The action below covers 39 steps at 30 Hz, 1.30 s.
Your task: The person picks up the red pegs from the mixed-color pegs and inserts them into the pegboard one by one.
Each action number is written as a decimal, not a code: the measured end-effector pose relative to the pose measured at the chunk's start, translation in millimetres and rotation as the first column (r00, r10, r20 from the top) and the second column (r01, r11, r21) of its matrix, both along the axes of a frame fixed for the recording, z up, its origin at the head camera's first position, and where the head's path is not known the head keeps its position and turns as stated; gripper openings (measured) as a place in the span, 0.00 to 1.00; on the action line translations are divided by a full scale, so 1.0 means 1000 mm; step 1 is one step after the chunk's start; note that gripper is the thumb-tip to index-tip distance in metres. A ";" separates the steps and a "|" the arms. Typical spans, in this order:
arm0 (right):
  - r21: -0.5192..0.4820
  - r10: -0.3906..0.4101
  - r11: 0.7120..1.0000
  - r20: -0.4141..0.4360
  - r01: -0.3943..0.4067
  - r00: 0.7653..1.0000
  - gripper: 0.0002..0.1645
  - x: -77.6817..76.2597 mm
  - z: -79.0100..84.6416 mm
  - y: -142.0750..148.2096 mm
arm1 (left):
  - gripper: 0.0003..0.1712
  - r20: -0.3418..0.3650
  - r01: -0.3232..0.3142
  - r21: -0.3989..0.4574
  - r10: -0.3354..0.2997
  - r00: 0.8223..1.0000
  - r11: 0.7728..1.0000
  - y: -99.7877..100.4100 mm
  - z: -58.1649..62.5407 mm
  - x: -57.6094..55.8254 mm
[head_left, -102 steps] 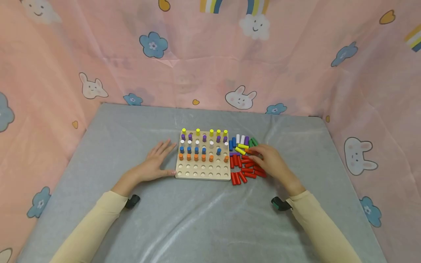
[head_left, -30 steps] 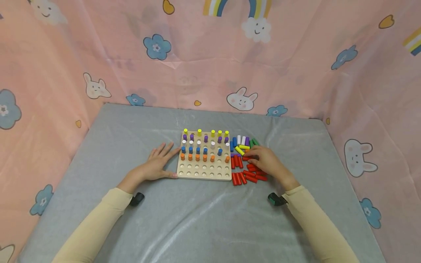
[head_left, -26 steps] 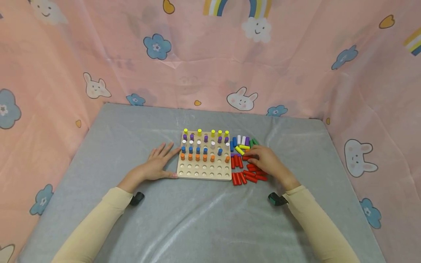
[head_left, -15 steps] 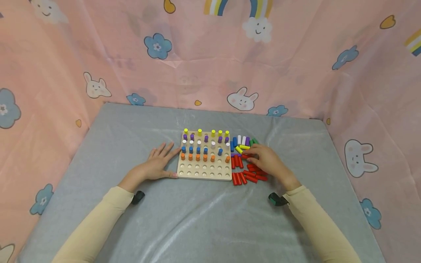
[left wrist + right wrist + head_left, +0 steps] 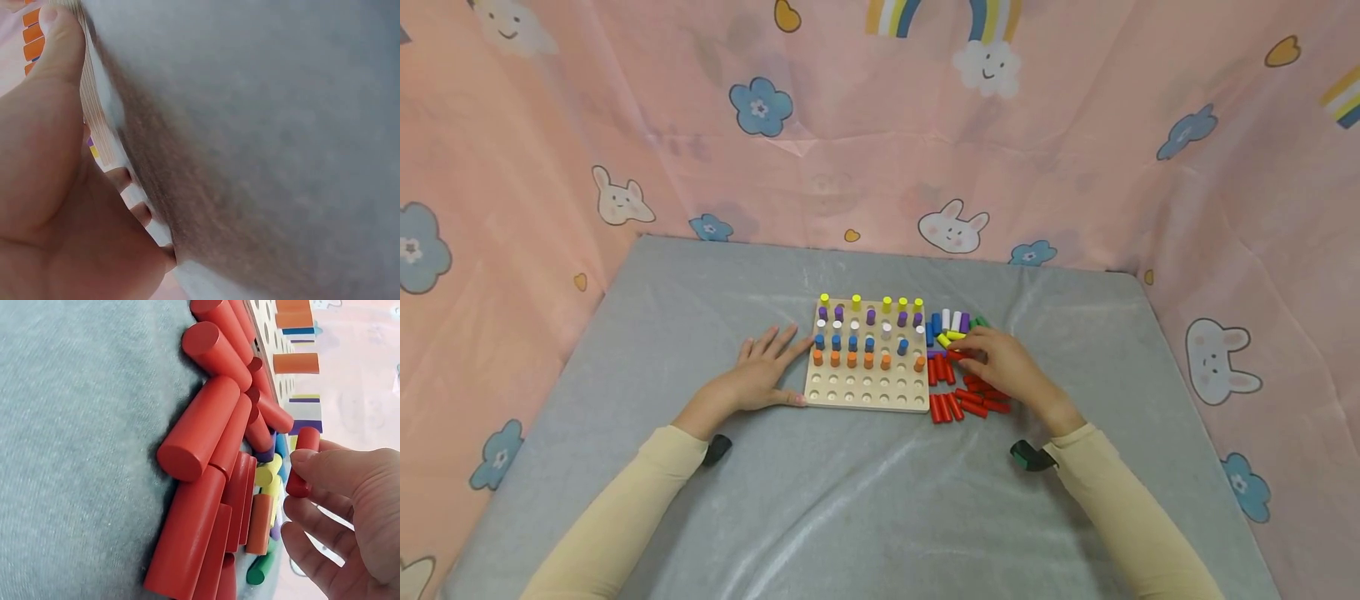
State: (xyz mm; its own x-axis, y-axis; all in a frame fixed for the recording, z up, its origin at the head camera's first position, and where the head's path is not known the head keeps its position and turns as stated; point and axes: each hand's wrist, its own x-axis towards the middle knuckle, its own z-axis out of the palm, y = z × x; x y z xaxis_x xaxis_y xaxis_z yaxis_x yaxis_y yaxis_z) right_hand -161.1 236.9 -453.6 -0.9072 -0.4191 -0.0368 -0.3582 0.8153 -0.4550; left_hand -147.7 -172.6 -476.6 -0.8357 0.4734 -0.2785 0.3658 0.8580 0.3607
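Note:
A wooden pegboard (image 5: 841, 388) with rows of yellow, purple, white, blue and orange pegs lies mid-table; its two front rows of holes hold no pegs. My left hand (image 5: 755, 379) rests at the board's left side, fingers spread, thumb at the front left corner. Between thumb and fingers of my right hand (image 5: 1009, 365), a red peg (image 5: 307, 439) is pinched above the loose pegs. Red pegs (image 5: 201, 428) lie heaped below that hand, and an orange peg (image 5: 259, 525) lies beyond them in the right wrist view.
Behind the red pegs lie loose blue pegs (image 5: 936, 324), white pegs (image 5: 946, 319), yellow pegs (image 5: 956, 335) and green pegs (image 5: 981, 322). Grey cloth (image 5: 850, 500) covers the table. A pink patterned curtain (image 5: 820, 183) hangs at the back and sides.
My right hand has shifted slightly left over the loose pegs, bringing the red peg up from the heap. Several red pegs have rolled into new positions. My left hand stays at the board.

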 end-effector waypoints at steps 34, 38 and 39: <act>-0.042 0.047 0.998 -0.081 -0.051 0.996 0.18 0.011 0.019 -0.020 | 0.59 0.001 -0.011 0.012 0.011 1.000 1.000 0.000 0.003 0.000; -0.057 0.059 0.996 -0.088 -0.064 0.994 0.19 0.012 0.023 -0.024 | 0.59 0.003 -0.011 0.012 0.011 1.000 1.000 0.000 0.003 0.000; -0.060 0.062 0.996 -0.092 -0.068 0.994 0.19 0.013 0.023 -0.025 | 0.59 0.005 -0.010 0.012 0.010 1.000 1.000 0.000 0.004 0.000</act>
State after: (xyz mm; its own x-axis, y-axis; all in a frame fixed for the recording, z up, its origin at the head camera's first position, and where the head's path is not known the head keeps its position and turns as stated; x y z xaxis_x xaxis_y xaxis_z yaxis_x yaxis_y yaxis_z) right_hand -148.3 211.5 -430.2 -0.8764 -0.4762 0.0717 -0.4511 0.7596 -0.4685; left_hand -147.7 -172.6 -473.1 -0.8393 0.4681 -0.2767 0.3553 0.8573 0.3726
